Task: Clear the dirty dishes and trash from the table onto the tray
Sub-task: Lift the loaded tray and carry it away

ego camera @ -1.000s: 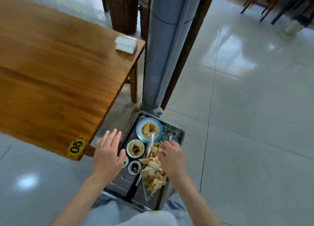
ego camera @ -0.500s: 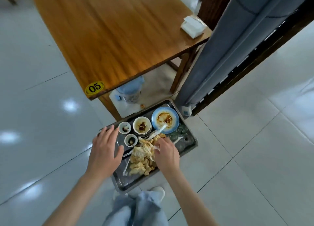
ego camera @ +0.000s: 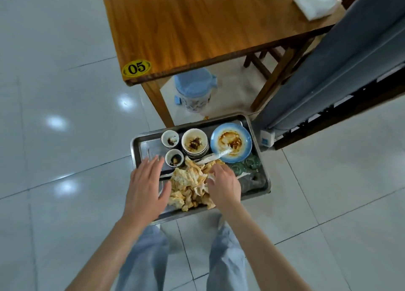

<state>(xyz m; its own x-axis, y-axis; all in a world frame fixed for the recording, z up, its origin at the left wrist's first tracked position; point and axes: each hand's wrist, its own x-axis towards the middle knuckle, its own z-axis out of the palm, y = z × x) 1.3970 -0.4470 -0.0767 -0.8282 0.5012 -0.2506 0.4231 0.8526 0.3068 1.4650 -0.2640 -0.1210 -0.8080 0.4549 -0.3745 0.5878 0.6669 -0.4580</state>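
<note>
A steel tray (ego camera: 134, 146) sits low in front of my legs, beside the wooden table (ego camera: 197, 28). It carries a dirty blue plate (ego camera: 241, 141) with a white plastic spoon (ego camera: 215, 156), stacked white bowls (ego camera: 194, 141), two small sauce cups (ego camera: 169, 137), green glass cups (ego camera: 247, 166) and a heap of stained crumpled napkins (ego camera: 188, 185). My left hand (ego camera: 145, 185) hovers flat, fingers straight, over the tray's left side. My right hand (ego camera: 223, 183) lies on the heap, its curled fingers pinching a white piece of napkin.
The table top bears a yellow "05" label (ego camera: 136, 67) and a white tissue pack (ego camera: 315, 1) at its far right corner. A bin lined with a blue bag (ego camera: 195, 89) stands under the table. To the right rises a grey column (ego camera: 350, 60). Glossy tiled floor surrounds everything.
The view has swung so the table lies straight ahead. My left hand has shifted from the tray's left rim to over the tray. My right hand stays on the napkins.
</note>
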